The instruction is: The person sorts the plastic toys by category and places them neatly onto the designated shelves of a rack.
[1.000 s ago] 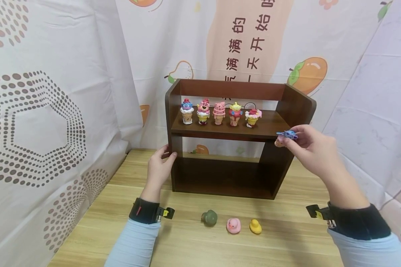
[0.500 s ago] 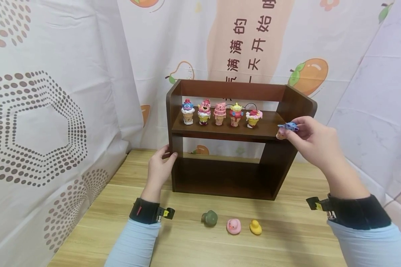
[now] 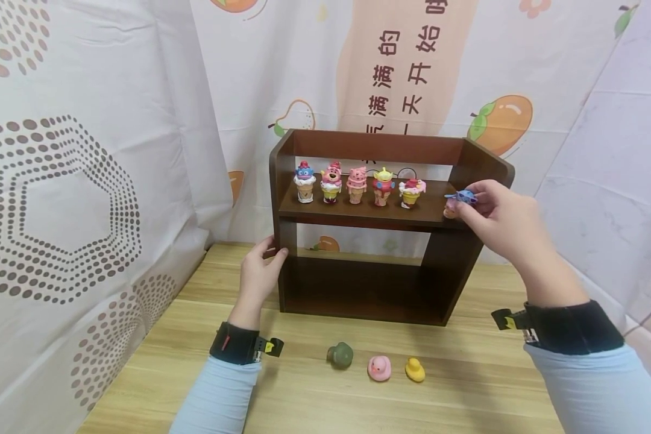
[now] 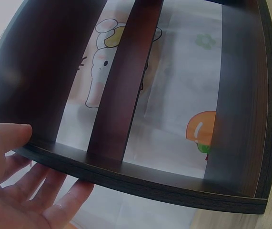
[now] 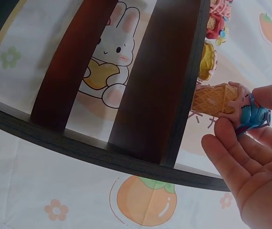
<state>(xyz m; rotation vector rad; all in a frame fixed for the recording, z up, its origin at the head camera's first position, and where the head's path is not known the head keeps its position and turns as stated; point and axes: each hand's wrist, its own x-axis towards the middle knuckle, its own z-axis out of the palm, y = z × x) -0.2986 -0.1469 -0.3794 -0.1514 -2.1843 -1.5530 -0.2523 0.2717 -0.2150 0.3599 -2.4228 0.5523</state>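
Observation:
My right hand (image 3: 501, 217) pinches an ice-cream-cone figurine (image 3: 458, 204) with a blue character top, its waffle cone (image 5: 216, 99) right at the upper board's front edge. The dark brown two-tier shelf (image 3: 366, 222) stands on the table. My left hand (image 3: 260, 271) grips its left side panel; in the left wrist view the thumb (image 4: 19, 134) lies on the inner face and the fingers reach round the outside. Along the upper tier stands a row of several similar figurines, from a blue-topped one (image 3: 305, 182) at left to a pink-and-yellow one (image 3: 411, 191) at right.
On the wooden table (image 3: 304, 404) before the shelf lie a dark green toy (image 3: 340, 355), a pink rubber duck (image 3: 379, 367) and a yellow rubber duck (image 3: 415, 369). Printed cloth hangs behind and on both sides. The shelf's right side panel (image 3: 485, 163) rises close beside my right hand.
My right hand has risen and moved slightly left with the blue-topped figurine, from below the upper board's edge to its level. The left hand keeps its place on the side panel.

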